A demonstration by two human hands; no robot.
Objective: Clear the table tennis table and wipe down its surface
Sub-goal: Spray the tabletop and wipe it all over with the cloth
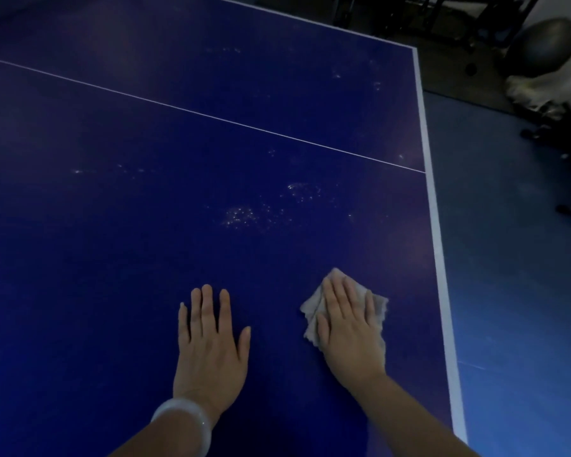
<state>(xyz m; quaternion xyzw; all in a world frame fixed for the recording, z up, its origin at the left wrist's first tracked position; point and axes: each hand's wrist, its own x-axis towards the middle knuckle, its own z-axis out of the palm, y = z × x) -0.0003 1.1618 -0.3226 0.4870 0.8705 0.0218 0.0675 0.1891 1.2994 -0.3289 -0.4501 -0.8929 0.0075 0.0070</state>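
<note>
A pale cloth [314, 319] is pressed flat on the blue tabletop [145, 225] at lower right of the frame under the right hand [348, 328], fingers straight. The left hand [210, 344], at lower centre, is laid open beside it. White specks [241, 216] are seen mid-frame.

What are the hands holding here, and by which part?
Neither grips anything. The right hand presses flat on the middle of the cloth; the left hand lies flat on the bare table.

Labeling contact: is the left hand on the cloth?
No, the left hand lies flat on the bare table; the cloth is under the right hand.
</note>
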